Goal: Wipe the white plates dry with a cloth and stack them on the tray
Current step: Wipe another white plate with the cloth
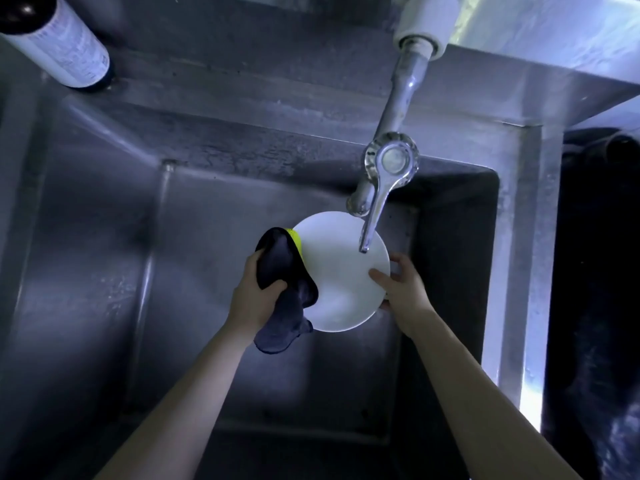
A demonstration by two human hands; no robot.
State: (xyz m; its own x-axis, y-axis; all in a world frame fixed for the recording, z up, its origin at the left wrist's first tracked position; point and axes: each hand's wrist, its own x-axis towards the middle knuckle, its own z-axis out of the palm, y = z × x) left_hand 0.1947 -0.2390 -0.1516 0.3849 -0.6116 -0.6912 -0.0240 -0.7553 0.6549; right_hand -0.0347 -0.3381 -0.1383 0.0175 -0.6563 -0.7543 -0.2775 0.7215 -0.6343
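Steel sink (pixel 104 271), tap lever (pixel 372 216) over plate (pixel 346 282), bottle (pixel 65 39) at rim

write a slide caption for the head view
Over a steel sink, left hand grips a dark cloth against a white plate held by the right hand below the tap.

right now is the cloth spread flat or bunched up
Bunched: the left hand grips the cloth wadded against the plate, tail hanging.
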